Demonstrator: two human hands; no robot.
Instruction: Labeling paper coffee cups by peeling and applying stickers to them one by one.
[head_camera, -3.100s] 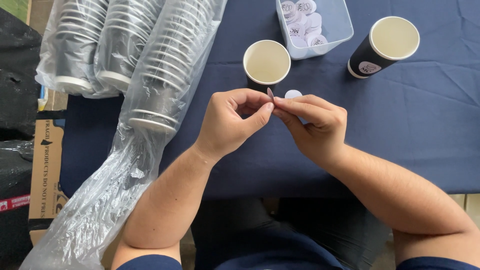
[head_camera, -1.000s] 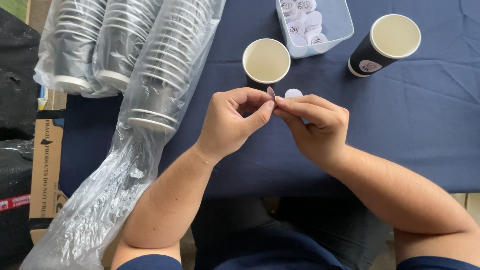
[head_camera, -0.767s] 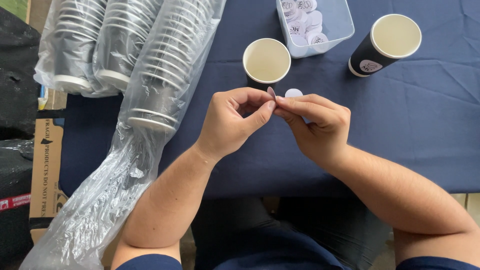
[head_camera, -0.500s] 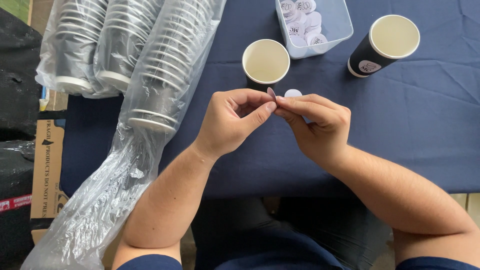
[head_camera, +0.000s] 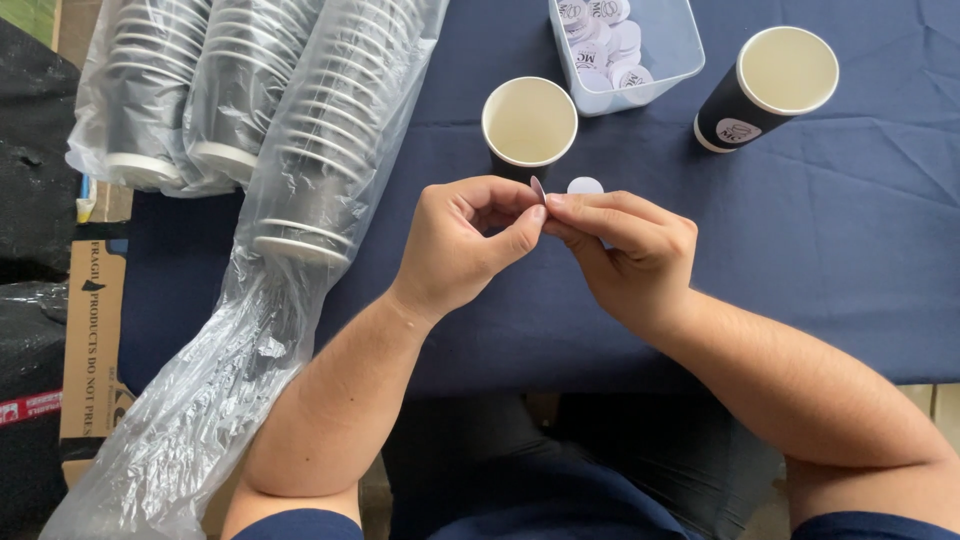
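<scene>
My left hand (head_camera: 468, 245) and my right hand (head_camera: 628, 258) meet over a dark blue tablecloth (head_camera: 800, 240). Both pinch a small round sticker (head_camera: 538, 189) edge-on between thumbs and fingertips. Just behind my hands stands an open black paper cup (head_camera: 528, 125) with a pale inside. A white round sticker backing (head_camera: 585, 186) lies on the cloth beside the cup, partly behind my right fingers. A clear plastic tub (head_camera: 625, 40) of round stickers sits further back.
A second black cup (head_camera: 765, 88) bearing a round sticker stands at the back right. Sleeves of stacked black cups in clear plastic bags (head_camera: 300, 150) lie on the left, trailing over the table edge. A cardboard box (head_camera: 92, 330) and black bags sit at the far left.
</scene>
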